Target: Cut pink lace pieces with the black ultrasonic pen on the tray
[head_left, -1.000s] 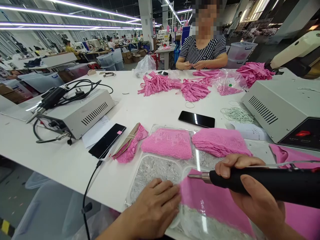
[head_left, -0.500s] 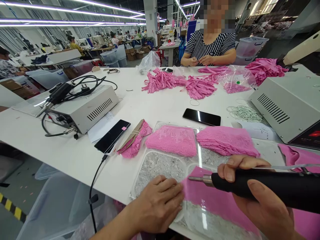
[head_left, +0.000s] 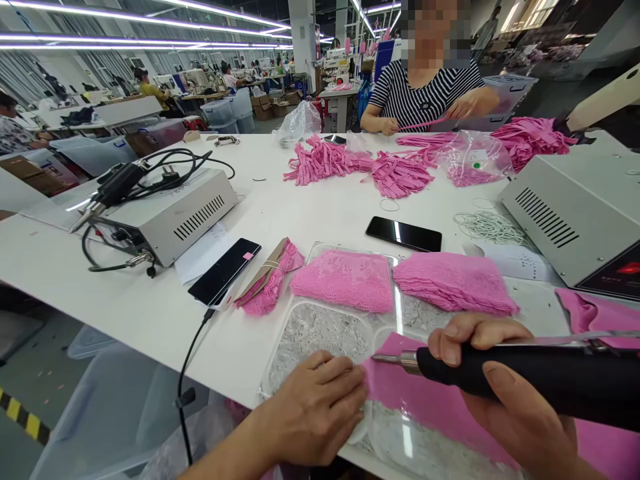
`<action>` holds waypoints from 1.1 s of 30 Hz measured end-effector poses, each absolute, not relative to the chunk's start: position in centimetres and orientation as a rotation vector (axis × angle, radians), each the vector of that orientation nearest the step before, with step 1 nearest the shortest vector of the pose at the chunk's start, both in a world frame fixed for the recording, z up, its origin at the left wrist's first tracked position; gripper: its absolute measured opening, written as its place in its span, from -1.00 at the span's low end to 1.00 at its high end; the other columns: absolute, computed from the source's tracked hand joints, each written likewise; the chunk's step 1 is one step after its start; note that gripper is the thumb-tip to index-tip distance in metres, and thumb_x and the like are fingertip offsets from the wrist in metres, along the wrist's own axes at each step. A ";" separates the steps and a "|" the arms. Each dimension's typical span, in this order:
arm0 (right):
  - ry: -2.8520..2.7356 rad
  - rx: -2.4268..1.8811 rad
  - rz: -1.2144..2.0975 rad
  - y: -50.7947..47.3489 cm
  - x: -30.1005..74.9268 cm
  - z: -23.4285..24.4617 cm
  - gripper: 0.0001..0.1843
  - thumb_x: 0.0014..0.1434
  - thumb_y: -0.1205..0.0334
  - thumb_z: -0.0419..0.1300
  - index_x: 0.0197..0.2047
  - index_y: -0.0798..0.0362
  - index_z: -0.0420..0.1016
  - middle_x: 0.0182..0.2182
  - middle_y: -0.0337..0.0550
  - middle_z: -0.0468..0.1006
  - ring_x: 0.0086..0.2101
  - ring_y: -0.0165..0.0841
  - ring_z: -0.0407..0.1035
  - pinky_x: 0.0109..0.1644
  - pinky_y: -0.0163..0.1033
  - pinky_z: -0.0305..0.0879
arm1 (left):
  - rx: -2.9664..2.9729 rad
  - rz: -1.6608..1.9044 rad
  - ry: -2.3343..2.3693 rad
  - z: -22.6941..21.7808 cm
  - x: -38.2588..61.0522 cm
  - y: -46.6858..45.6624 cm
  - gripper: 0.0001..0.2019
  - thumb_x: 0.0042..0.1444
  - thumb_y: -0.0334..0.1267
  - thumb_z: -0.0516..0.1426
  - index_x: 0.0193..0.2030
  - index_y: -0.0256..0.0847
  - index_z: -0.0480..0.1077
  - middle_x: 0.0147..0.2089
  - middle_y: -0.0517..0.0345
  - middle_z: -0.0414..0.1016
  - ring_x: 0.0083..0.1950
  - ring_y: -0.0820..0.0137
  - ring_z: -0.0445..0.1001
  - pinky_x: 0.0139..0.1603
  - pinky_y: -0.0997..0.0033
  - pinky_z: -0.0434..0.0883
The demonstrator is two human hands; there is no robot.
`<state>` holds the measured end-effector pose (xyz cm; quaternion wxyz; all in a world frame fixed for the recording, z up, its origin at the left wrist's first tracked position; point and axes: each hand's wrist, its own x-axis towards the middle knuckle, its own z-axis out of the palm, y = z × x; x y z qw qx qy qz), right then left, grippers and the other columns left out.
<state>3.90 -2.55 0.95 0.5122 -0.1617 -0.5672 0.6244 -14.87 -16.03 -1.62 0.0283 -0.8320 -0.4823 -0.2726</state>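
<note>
My right hand (head_left: 505,393) is closed around a black handheld cutting tool (head_left: 525,381) with a metal tip (head_left: 395,360) that points left over a pink lace piece (head_left: 430,400). My left hand (head_left: 317,413) lies flat with its fingers pressing the left edge of that pink piece onto a scratched glass plate (head_left: 315,333). Two stacks of pink lace (head_left: 345,280) (head_left: 453,281) lie just beyond on the same plate.
Grey control boxes stand at left (head_left: 170,217) and right (head_left: 580,213). Two phones (head_left: 225,270) (head_left: 404,234), a bundle of pink lace (head_left: 270,283), rubber bands (head_left: 487,227) and pink strap piles (head_left: 360,167) lie on the white table. A person in a striped shirt (head_left: 425,93) works opposite.
My hands and tool have barely shifted, the tip now slightly lower. The person opposite has pulled a pink strap out between both hands.
</note>
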 end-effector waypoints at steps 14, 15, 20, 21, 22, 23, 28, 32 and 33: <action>-1.035 -0.605 1.350 1.8 8.8 3.3 -0.95 -0.01 0.26 0.30 -0.42 0.00 0.51 -0.42 -0.20 0.36 -0.52 -0.43 0.32 -0.42 -0.21 0.39 | -2.562 -0.729 -1.424 0.0 -14.8 -13.9 -0.73 0.27 -0.43 -0.01 0.03 -0.30 0.41 0.03 -0.04 0.54 0.04 0.25 0.47 -0.03 0.24 0.39; -1.032 -0.601 1.343 1.8 9.0 3.1 -0.96 0.00 0.26 0.29 -0.41 -0.01 0.51 -0.42 -0.21 0.36 -0.51 -0.43 0.32 -0.41 -0.22 0.40 | -2.578 -0.704 -1.407 0.0 -14.6 -13.4 -0.73 0.28 -0.42 -0.02 0.04 -0.30 0.41 0.05 -0.05 0.52 0.04 0.24 0.47 -0.04 0.23 0.40; -1.088 -0.539 1.360 1.2 8.4 1.8 -0.93 0.06 0.25 0.28 -0.32 -0.06 0.51 -0.36 -0.23 0.39 -0.47 -0.43 0.35 -0.35 -0.21 0.44 | -2.641 -0.598 -1.436 -0.8 -14.1 -10.9 -0.71 0.30 -0.32 -0.01 0.09 -0.30 0.39 0.12 -0.08 0.48 0.07 0.14 0.45 -0.05 0.07 0.42; -1.100 -0.528 1.367 1.1 8.1 1.6 -0.93 0.06 0.25 0.28 -0.31 -0.06 0.51 -0.35 -0.23 0.39 -0.46 -0.42 0.36 -0.34 -0.20 0.45 | -2.638 -0.602 -1.453 -1.0 -14.0 -10.6 -0.71 0.30 -0.31 0.00 0.09 -0.29 0.39 0.13 -0.07 0.48 0.08 0.12 0.45 -0.04 0.05 0.42; -1.111 -0.517 1.373 1.1 7.9 1.5 -0.93 0.07 0.25 0.28 -0.30 -0.06 0.51 -0.35 -0.22 0.39 -0.46 -0.41 0.37 -0.33 -0.19 0.45 | -2.632 -0.610 -1.468 -1.1 -14.0 -10.4 -0.71 0.30 -0.30 0.01 0.10 -0.29 0.39 0.12 -0.07 0.48 0.08 0.12 0.45 -0.03 0.04 0.42; -1.124 -0.503 1.377 1.0 7.7 1.4 -0.93 0.09 0.25 0.28 -0.29 -0.06 0.51 -0.35 -0.22 0.39 -0.45 -0.41 0.37 -0.33 -0.19 0.45 | -2.627 -0.619 -1.476 -1.3 -14.0 -10.2 -0.71 0.30 -0.29 0.01 0.10 -0.28 0.39 0.12 -0.08 0.48 0.09 0.12 0.44 -0.02 0.04 0.42; -1.171 -0.439 1.395 1.0 7.3 1.3 -0.93 0.15 0.25 0.24 -0.25 -0.07 0.50 -0.35 -0.22 0.39 -0.44 -0.41 0.35 -0.37 -0.21 0.46 | -2.615 -0.645 -1.475 -1.4 -14.0 -10.3 -0.71 0.31 -0.30 -0.01 0.08 -0.28 0.41 0.08 -0.12 0.50 0.08 0.13 0.45 -0.03 0.05 0.42; -1.189 -0.426 1.398 1.0 7.3 1.0 -0.92 0.18 0.25 0.22 -0.22 -0.06 0.48 -0.34 -0.23 0.39 -0.42 -0.40 0.35 -0.37 -0.21 0.45 | -2.607 -0.645 -1.468 -1.4 -14.1 -10.3 -0.71 0.31 -0.30 -0.01 0.08 -0.29 0.41 0.08 -0.12 0.50 0.08 0.13 0.45 -0.05 0.06 0.42; -1.196 -0.430 1.395 1.0 7.2 0.9 -0.92 0.18 0.25 0.22 -0.21 -0.06 0.47 -0.34 -0.23 0.39 -0.42 -0.40 0.35 -0.36 -0.20 0.45 | -2.604 -0.646 -1.462 -1.4 -14.1 -10.3 -0.71 0.31 -0.31 -0.02 0.08 -0.30 0.41 0.08 -0.12 0.50 0.08 0.13 0.45 -0.05 0.06 0.42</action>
